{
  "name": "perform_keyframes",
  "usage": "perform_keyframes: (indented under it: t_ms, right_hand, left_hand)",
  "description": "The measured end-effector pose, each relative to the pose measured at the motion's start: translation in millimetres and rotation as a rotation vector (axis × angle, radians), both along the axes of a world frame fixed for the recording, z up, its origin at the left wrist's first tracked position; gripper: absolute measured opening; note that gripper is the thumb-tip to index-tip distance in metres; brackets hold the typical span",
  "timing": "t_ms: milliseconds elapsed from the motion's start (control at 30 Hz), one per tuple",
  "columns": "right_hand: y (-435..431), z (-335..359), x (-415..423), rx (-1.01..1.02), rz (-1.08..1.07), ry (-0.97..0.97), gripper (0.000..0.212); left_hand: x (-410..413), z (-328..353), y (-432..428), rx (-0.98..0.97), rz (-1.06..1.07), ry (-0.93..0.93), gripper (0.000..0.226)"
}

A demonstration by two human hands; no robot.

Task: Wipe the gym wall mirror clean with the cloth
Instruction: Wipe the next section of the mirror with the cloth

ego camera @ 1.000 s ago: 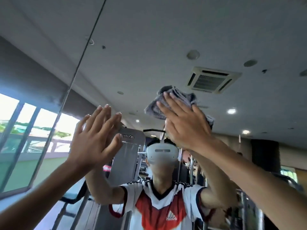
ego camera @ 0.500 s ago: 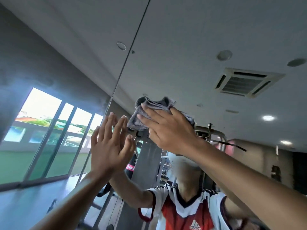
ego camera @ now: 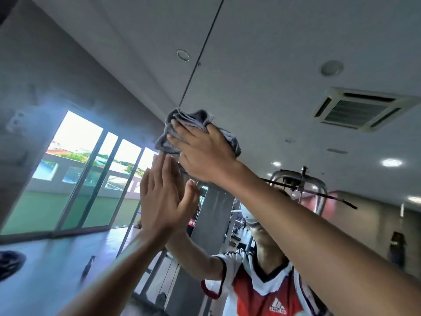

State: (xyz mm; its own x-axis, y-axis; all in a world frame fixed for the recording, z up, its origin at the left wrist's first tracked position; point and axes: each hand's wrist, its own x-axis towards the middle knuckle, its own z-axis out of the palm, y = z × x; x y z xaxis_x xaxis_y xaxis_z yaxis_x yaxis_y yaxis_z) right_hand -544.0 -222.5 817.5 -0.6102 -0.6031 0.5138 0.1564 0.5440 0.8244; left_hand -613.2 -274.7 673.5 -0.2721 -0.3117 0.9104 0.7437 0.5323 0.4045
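1 grey cloth (ego camera: pixel 189 117), bunched, sits high on the mirror (ego camera: pixel 262 65), right over the 1 seam (ego camera: pixel 200 55) btw its 2 panels. R hand (ego camera: pixel 205 153) lies on top of it, fingers straight & spread, pressing it to the glass. L hand (ego camera: pixel 161 201), lower & just left, holds nothing: palm flat on the glass, fingers straight & close together, meeting its own reflection. Reflected: 1 AC vent (ego camera: pixel 362 108) far right, 1 spray bottle (ego camera: pixel 87 267) on the floor, low left.

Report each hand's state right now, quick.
Left hand: open, flat against the mirror.
Right hand: open, pressing the grey cloth on the mirror.
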Motion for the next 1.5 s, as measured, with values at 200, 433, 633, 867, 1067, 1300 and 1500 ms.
perform_keyframes:
  t_ms: [200, 433, 633, 867, 1067, 1300, 1500]
  right_hand:
    - [57.9, 42.1, 54.6, 0.232, -0.050, -0.306, 0.052]
    - [3.4, 51.9, 3.3, -0.231, -0.036, 0.181, 0.057]
    - [-4.0, -31.8, -6.0, 0.053, 0.021, -0.056, 0.056]
    - [45.5, 44.3, 54.6, -0.113, -0.039, -0.015, 0.055]
    - [14.4, 6.0, 18.9, -0.275, -0.021, 0.193, 0.057]
    - [72.6, -49.8, 61.5, 0.100, 0.015, -0.106, 0.053]
    - [109.6, 43.4, 107.3, -0.159, -0.058, 0.079, 0.055]
  left_hand:
    - [4.2, -20.3, 8.4, -0.021, 0.055, -0.010, 0.075]
    - [4.7, -35.2, 9.8, 0.004, 0.038, -0.027, 0.076]
    - [10.3, -39.6, 9.7, 0.089, -0.015, -0.103, 0.079]
    - [11.7, -38.4, 10.7, 0.068, 0.017, -0.107, 0.075]
    - [15.0, -43.6, 10.0, 0.012, 0.106, -0.140, 0.073]
    - [27.7, -43.4, 13.8, 0.014, 0.092, -0.210, 0.071]
    - [62.4, -33.5, 45.8, -0.104, 0.027, -0.164, 0.075]
